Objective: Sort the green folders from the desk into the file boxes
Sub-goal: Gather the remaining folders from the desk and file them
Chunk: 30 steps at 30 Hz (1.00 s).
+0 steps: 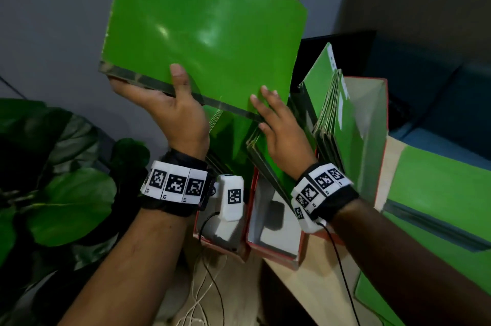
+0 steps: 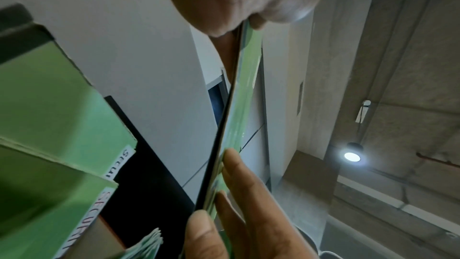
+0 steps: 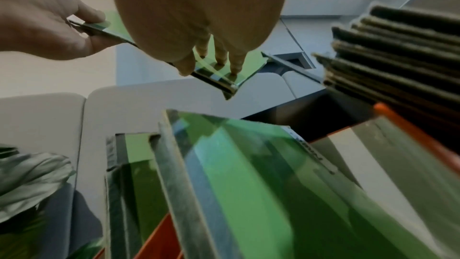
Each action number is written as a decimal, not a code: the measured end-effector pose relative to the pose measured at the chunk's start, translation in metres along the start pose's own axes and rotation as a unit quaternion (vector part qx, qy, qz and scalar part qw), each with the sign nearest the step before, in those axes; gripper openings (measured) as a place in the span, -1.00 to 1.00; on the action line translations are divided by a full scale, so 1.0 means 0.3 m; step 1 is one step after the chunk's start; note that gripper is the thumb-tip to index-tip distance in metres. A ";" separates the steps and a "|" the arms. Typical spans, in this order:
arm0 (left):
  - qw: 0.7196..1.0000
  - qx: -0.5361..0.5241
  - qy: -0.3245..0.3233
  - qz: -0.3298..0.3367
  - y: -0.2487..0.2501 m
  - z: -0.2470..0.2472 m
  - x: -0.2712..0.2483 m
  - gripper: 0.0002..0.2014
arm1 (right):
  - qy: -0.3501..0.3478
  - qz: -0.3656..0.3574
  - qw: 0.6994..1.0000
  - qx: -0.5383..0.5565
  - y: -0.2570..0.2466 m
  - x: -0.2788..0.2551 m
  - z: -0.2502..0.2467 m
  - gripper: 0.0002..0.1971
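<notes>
Green folder (image 1: 204, 20) near upright, spine at btm, sloping down-right.

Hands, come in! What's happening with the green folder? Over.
Left hand grips green folder by lower edge. Right hand pinches its lower corner. Folder tilted, held above the file boxes, not in yet. Filed folders lean underneath.

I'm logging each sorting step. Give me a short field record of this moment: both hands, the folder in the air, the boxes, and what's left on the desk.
Held folder: green, glossy, raised and tilted above the boxes
Left hand: grips its lower edge, thumb on the front face
Right hand: pinches its lower right corner, fingers on the front
File boxes: red-edged, green folders already standing inside
Desk folders: more green ones lying at the right
</notes>
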<state>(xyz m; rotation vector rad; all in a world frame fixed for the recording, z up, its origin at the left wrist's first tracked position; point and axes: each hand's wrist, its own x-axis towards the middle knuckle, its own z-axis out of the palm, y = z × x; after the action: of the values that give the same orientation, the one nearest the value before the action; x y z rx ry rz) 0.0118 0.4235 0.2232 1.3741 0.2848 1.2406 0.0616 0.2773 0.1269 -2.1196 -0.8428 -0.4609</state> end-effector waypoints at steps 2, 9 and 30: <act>1.000 0.019 0.002 0.003 -0.033 -0.015 0.000 -0.02 | -0.027 0.010 1.000 0.008 0.002 -0.018 0.030 -0.40; 0.993 0.095 -0.071 0.017 -0.120 -0.010 -0.099 -0.13 | -0.109 0.120 0.987 0.021 0.015 -0.159 0.110 -0.36; 0.907 0.282 -0.305 -0.072 -0.301 0.008 -0.250 -0.30 | -0.289 0.239 0.913 -0.159 0.051 -0.240 0.103 -0.16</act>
<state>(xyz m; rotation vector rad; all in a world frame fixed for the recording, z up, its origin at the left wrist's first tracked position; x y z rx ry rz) 0.0275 0.3880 0.1122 2.1217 0.3067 0.5609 0.0222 0.2647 0.0585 -2.7158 -0.5352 0.3331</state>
